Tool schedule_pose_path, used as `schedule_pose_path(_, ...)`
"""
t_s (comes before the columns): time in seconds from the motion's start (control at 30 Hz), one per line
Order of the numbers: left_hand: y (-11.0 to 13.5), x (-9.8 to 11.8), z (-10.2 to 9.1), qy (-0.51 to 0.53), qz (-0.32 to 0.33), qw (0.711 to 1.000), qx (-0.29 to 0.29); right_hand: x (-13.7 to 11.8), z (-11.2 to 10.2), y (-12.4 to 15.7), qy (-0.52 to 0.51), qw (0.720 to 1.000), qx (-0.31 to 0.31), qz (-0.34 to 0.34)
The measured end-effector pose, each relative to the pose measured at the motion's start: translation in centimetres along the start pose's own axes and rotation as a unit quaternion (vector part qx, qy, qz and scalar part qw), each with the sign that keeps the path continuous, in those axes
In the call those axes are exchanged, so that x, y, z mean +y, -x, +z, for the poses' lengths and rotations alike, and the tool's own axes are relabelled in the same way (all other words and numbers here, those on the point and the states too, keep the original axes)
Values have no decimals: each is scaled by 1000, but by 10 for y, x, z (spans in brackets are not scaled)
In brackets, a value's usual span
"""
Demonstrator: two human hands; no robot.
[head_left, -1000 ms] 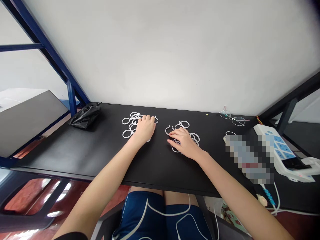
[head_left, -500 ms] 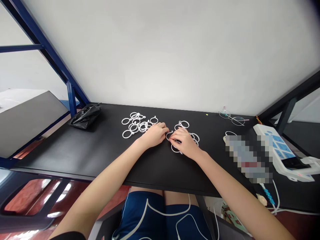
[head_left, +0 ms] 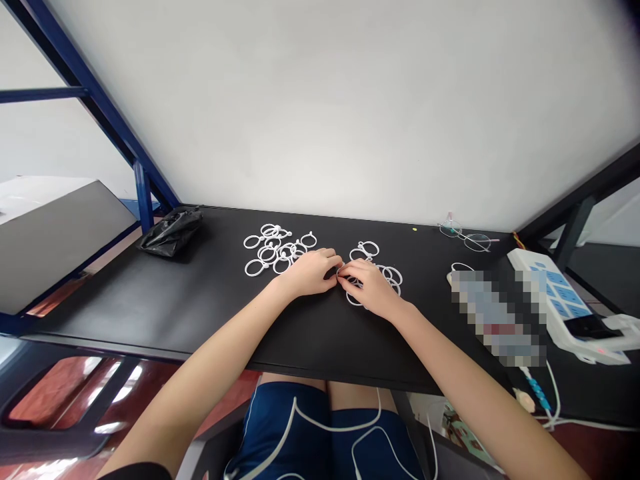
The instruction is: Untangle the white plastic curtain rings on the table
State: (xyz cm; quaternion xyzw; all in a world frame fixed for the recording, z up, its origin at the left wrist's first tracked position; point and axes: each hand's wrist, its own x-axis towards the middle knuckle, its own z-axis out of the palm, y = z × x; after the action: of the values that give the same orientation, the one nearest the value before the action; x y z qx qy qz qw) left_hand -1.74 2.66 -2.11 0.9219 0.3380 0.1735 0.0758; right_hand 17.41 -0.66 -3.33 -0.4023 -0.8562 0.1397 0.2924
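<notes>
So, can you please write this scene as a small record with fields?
Left hand: fingertips at a white plastic ring, beside the left ring pile
Right hand: over the right ring pile, fingertips beside the left hand's
Surface: black tabletop
Nearby: black plastic bag, eyeglasses, power strip

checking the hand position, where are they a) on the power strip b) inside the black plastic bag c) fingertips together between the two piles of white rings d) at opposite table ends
C: the left hand and right hand meet fingertip to fingertip between the piles of white rings
</notes>
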Motion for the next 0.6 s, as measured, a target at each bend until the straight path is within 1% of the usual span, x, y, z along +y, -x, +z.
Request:
schedule_pose_path(0.13,0,1,0,-1,-1,1000,0,0,-1,0,-18,1000,-5,14)
schedule_pose_path(0.3,0,0,2,6,-6,1000,8,1,0,-1,-19,1000,-6,7)
schedule_pose_path(0.47,0,0,3,-1,-20,1000,8,3,-1,-1,0,1000,-22,-10)
schedule_pose_path(0.6,-1,-1,3,-30,-35,999,8,1,-1,1,19,1000,-25,3)
